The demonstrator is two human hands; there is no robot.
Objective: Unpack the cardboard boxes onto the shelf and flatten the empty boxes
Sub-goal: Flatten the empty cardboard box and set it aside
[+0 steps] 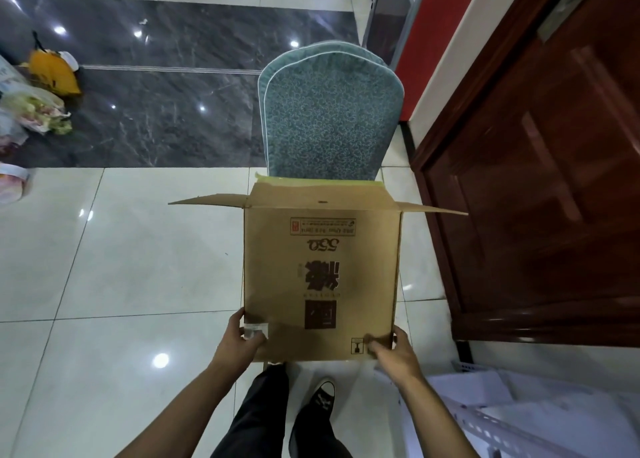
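Observation:
I hold a brown cardboard box (322, 277) in front of me with its printed side up and the print upside down. Its far end is open, with flaps spread out to the left and right. My left hand (242, 336) grips the near left corner, thumb on top beside a strip of clear tape. My right hand (393, 348) grips the near right corner, thumb on top. The far end of the box lies over the seat of a chair (329, 111) with a teal patterned back. The inside of the box is hidden.
A dark red wooden door (536, 180) stands at the right. A white metal shelf frame (502, 419) with white sheets lies at the lower right. Bags and packets (45, 90) sit on the floor at the far left. My legs and shoes (311, 412) are below the box.

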